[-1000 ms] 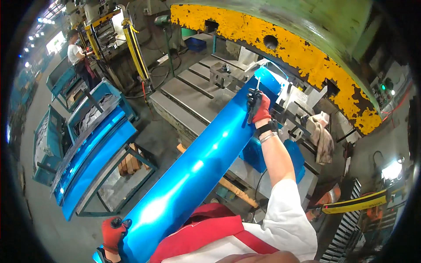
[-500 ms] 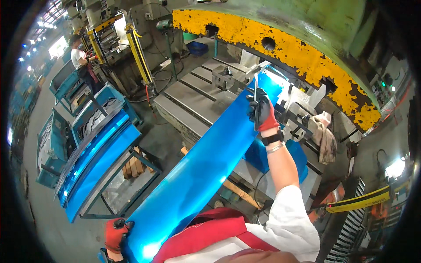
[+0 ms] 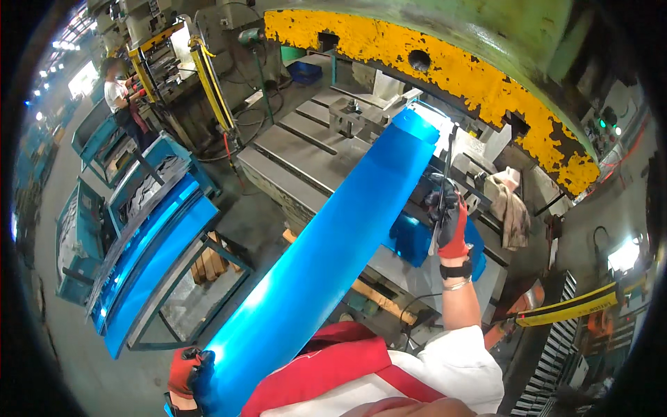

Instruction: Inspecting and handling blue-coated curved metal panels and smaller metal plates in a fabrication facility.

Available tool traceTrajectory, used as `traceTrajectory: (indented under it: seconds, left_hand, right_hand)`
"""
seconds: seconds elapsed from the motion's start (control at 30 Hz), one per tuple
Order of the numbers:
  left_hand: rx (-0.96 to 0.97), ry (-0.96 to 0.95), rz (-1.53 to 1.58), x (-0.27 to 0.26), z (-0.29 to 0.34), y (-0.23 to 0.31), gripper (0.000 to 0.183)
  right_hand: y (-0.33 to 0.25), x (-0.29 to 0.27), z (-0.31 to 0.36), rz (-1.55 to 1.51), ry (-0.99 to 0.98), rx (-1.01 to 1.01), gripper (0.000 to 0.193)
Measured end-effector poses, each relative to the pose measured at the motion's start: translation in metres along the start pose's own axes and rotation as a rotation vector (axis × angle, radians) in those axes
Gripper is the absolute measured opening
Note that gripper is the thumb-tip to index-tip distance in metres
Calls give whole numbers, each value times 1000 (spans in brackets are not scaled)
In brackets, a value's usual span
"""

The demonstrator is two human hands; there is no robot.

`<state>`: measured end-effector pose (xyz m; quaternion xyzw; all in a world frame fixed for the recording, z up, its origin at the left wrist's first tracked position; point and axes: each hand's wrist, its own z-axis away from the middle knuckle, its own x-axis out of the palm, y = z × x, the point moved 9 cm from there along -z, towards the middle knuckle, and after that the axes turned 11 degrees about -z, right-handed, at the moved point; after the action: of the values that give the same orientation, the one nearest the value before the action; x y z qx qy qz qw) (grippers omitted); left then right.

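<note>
A long, gently curved metal sheet covered in blue film (image 3: 326, 236) slants from the lower left up to the press. Its far end rests in the die area under the press. My left hand (image 3: 187, 375), in a red and black glove, is closed on the edge of the sheet's near end. Right of the sheet's far part, my right hand (image 3: 448, 215) is apart from it, gloved alike. Its fingers are wrapped round a long, thin metal tool (image 3: 451, 144) that points up toward the die; the exact kind of tool is unclear.
The press ram, with a chipped yellow edge (image 3: 375, 42), hangs above the slotted bed (image 3: 292, 142). A rag (image 3: 507, 205) lies at the right. More blue sheets (image 3: 163, 260) lie on a rack at the left, beside teal bins (image 3: 83, 229). A person (image 3: 118, 97) stands farther back.
My right hand has moved off the sheet, to the right and toward me, with the thin tool in it. My left hand keeps its grip on the sheet's near end.
</note>
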<state>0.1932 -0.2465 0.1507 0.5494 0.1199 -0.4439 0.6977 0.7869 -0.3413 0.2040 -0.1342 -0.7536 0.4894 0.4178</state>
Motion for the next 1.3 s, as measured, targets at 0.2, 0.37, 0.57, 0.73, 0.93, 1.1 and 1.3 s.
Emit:
traceTrajectory:
  seconds: [0.2, 0.37, 0.57, 0.73, 0.93, 1.1, 1.3]
  left_hand:
    - [84, -173, 180, 2, -9, -23, 16]
    - [163, 25, 88, -3, -22, -45, 30]
    - [117, -48, -300, -1, -18, -7, 15]
    - [50, -9, 82, -5, -21, -57, 22]
    - [-701, -203, 815, 13, -26, -148, 26]
    - [-56, -60, 173, 1, -29, -95, 5]
    - [-117, -99, 233, -2, -47, -151, 21]
  right_hand:
    - [-1, -17, 19, -91, 86, 84, 28]
    - [33, -40, 16, -293, 5, 141, 37]
    - [64, -13, 10, -383, 19, 291, 30]
    - [96, -8, -31, -437, -42, 298, 32]
    - [92, -9, -47, -497, -48, 241, 30]
    - [100, 1, -57, -502, -16, 254, 31]
    - [107, 14, -73, -620, -19, 216, 29]
